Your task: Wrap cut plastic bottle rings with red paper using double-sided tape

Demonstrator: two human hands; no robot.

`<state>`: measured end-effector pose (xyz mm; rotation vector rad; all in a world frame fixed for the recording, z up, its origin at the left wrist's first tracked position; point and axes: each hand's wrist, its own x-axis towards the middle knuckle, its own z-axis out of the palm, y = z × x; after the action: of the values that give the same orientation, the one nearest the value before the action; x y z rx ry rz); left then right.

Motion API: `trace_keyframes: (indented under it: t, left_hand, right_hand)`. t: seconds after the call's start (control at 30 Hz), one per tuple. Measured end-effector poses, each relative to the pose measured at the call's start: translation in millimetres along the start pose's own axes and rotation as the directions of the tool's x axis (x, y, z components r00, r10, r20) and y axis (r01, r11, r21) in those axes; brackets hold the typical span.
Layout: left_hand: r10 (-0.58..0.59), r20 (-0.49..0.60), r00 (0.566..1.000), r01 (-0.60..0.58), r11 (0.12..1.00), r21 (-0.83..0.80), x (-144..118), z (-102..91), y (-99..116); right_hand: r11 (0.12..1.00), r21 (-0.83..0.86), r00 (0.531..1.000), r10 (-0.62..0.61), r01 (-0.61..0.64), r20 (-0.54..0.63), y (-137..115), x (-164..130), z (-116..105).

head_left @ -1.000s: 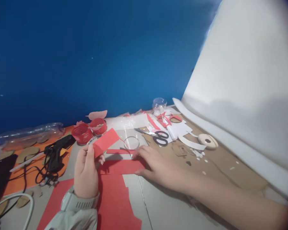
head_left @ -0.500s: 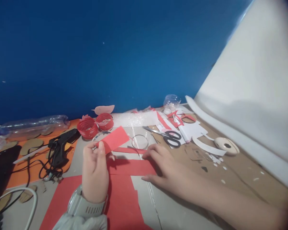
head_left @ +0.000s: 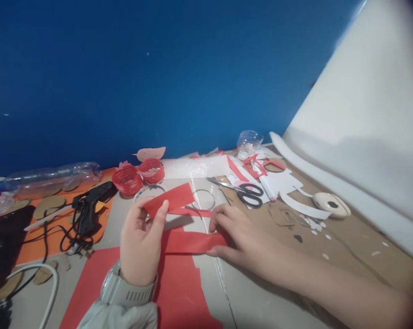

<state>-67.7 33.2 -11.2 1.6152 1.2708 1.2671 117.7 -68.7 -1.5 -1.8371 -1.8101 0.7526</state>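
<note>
Deep blue matte wall behind, big white sheet [head_left: 364,137] leaning at right, grey-brown cardboard tabletop [head_left: 346,260] cluttered with craft scraps. Left hand [head_left: 139,244], grey watch [head_left: 126,290] on the wrist, pinches a small rectangular red paper piece [head_left: 170,200] between thumb and fingers, lifted off the surface, flat and smooth, tilted up to the right. Right hand [head_left: 238,235] lies flat with fingers spread narrow, fingertips pressing on the end of a long red paper strip [head_left: 189,242] lying on the table between the two hands. Thinner red strip [head_left: 192,212] just beyond it. Large red paper sheet [head_left: 172,288] with jagged cut edges under the left wrist. Clear plastic ring [head_left: 204,199] behind the strips. Black-handled scissors [head_left: 242,193] near right, blades shut, on white paper cutouts [head_left: 278,183]. Two ribbed red paper cylinders [head_left: 137,176] at back left, pale pink leaf shape [head_left: 150,153] behind them. Black glue gun [head_left: 89,208] with tangled cord on orange sheet [head_left: 38,242]. Crumpled clear plastic bottle [head_left: 48,176] far left. White tape roll [head_left: 331,204] at right, small white paper dots scattered beside it.
</note>
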Motion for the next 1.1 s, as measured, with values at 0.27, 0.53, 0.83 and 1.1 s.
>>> trace_keyframes:
  t: [0.27, 0.53, 0.83, 1.1]
  left_hand:
    - [0.028, -0.031, 0.999, -0.027, 0.999, 0.02, 1.0, -1.9, 7.3]
    - [-0.023, 0.101, 0.995, 0.03, 0.997, -0.074, -1.1, -6.8, 1.6]
    - [-0.085, 0.232, 0.969, 0.163, 0.926, -0.341, -6.8, 2.5, -2.5]
    - [-0.104, 0.226, 0.969, 0.164, 0.95, -0.268, -3.2, 1.1, -1.8]
  right_hand:
    - [0.998, 0.04, 0.999, 0.05, -0.051, 0.015, -4.6, 0.0, -4.3]
    - [0.982, 0.179, 0.988, 0.086, -0.063, -0.125, -3.0, 3.7, -1.2]
    - [0.866, 0.48, 0.91, 0.302, -0.139, -0.283, 7.2, 10.3, -4.2]
    - [0.842, 0.532, 0.892, 0.304, -0.087, -0.335, 4.9, 9.9, -7.2]
